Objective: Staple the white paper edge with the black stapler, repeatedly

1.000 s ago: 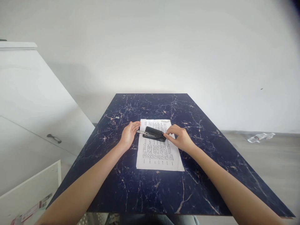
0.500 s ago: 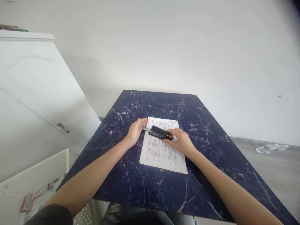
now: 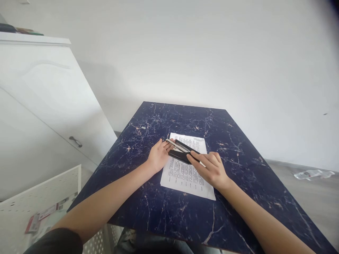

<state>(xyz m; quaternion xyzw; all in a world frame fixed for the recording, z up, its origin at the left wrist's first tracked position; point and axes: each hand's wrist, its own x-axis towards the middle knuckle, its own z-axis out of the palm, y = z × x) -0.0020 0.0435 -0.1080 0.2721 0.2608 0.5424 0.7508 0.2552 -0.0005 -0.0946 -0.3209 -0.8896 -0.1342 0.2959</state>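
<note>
Stapler (image 3: 179, 156) has turned over in our R hand (image 3: 212, 171) since half a sec ago: 2 smooth blk arms now show, w/ a thin, shiny metal strip (image 3: 176, 146) between. It's tilted above the printed paper (image 3: 188, 185), nr its top L edge. Our R thumb & fingers are clamped on the stapler's rear end. Our L hand (image 3: 158, 155) is palm up, fingers spread apart by the strip's tip; can't tell if they touch. Thin white sheet lies flat on our glossy navy table (image 3: 159, 211), marble-look, w/ jagged pale veins.
</note>
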